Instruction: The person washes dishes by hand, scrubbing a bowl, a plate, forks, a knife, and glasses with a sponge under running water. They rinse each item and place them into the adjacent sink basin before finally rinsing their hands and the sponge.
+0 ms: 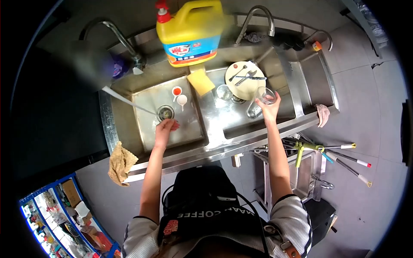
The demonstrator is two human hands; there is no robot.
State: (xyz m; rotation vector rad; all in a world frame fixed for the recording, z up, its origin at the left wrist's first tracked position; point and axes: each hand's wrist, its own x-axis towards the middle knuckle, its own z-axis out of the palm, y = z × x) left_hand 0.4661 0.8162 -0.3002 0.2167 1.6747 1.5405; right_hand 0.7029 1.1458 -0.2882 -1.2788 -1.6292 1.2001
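My right hand (270, 107) is wrapped round a clear drinking glass (258, 102), tilted over the right basin. My left hand (165, 129) is low over the left basin, beside the drain (165, 112); its fingers look curled, and I cannot make out whether they hold anything. Two small white spoon-like cups, one with red inside (177, 91) and one plain (182, 99), lie near it. Left of my right hand, a second clear glass (224, 92) stands beside a white plate (245, 80) bearing dark cutlery and a knife. A yellow sponge cloth (201, 82) lies on the divider.
A large yellow detergent jug (190, 34) stands behind the divider, between two curved taps (112, 28) (258, 13). Brown cloth (121, 163) hangs at the front left edge, a pinkish cloth (322, 115) at the right. Mop handles (344, 159) stick out below right.
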